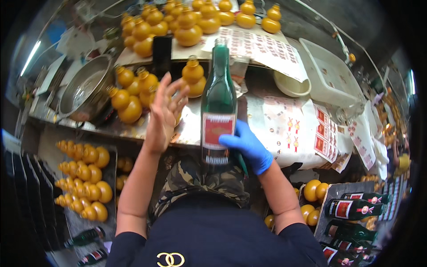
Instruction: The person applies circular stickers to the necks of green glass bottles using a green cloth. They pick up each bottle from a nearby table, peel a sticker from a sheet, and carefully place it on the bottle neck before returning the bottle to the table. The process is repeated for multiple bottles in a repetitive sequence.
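Note:
A dark green glass bottle (219, 95) stands upright in front of me, a red label with a pale border on its front. Wearing a blue glove, my right hand (250, 147) grips the bottle's lower part from the right, thumb across the label. My left hand (165, 116) is bare and raised beside the bottle, fingers spread, with nothing in it. Behind that hand, several yellow gourd-shaped bottles (130, 110) are grouped on the table, and a single gourd-shaped bottle (193, 78) is just left of the green bottle's neck.
Sheets of printed labels (327, 133) lie on the table at right. A cream bowl (291, 85) and a white plastic tub (329, 75) sit behind them; a metal basin (84, 89) is at left. Labelled green bottles (351, 208) lie at lower right, more gourd-shaped bottles (84, 180) at lower left.

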Motion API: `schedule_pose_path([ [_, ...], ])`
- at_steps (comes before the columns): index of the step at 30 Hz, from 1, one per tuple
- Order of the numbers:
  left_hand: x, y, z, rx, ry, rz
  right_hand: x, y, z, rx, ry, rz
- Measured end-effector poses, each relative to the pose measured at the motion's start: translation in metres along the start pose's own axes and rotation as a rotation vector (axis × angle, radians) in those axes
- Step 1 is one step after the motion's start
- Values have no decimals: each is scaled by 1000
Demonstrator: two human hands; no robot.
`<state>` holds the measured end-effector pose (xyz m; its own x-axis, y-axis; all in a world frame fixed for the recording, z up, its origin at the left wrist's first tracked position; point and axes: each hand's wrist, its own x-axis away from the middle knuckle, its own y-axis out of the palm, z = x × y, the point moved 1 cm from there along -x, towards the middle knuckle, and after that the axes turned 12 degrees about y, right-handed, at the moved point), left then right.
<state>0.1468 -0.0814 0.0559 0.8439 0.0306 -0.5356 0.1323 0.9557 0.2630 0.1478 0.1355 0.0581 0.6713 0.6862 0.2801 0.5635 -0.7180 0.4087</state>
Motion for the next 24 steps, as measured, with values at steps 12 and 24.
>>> schedule_pose_path([
  [12, -8, 21, -115, -908, 52, -545, -96, -106, 2, 257, 46, 343],
  [24, 1, 37, -126, -818, -8, -351, -69, -97, 16, 479, -251, 758],
])
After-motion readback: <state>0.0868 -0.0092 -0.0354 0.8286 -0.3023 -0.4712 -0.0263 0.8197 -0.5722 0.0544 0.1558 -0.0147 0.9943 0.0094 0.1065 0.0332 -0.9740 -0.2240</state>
